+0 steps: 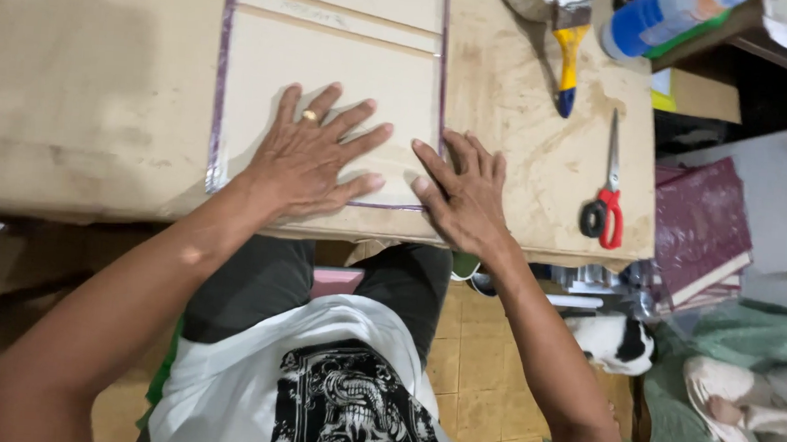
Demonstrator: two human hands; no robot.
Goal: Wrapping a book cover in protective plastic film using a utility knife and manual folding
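Observation:
A pale cardboard panel [331, 53] with thin purple edging lies on a stained brown worktable [83, 93]. My left hand [311, 152], with a ring on one finger, rests flat with fingers spread on the panel's near part. My right hand [459, 193] presses flat at the panel's near right corner, fingertips on the purple edge. Neither hand holds anything.
Red-handled scissors [606, 202] lie on the table right of my right hand. A yellow-handled brush [568, 50] and a blue-and-white bottle [652, 18] sit at the back right. A maroon book [698, 226] and a black-and-white animal [614, 339] are at the right, below the table edge.

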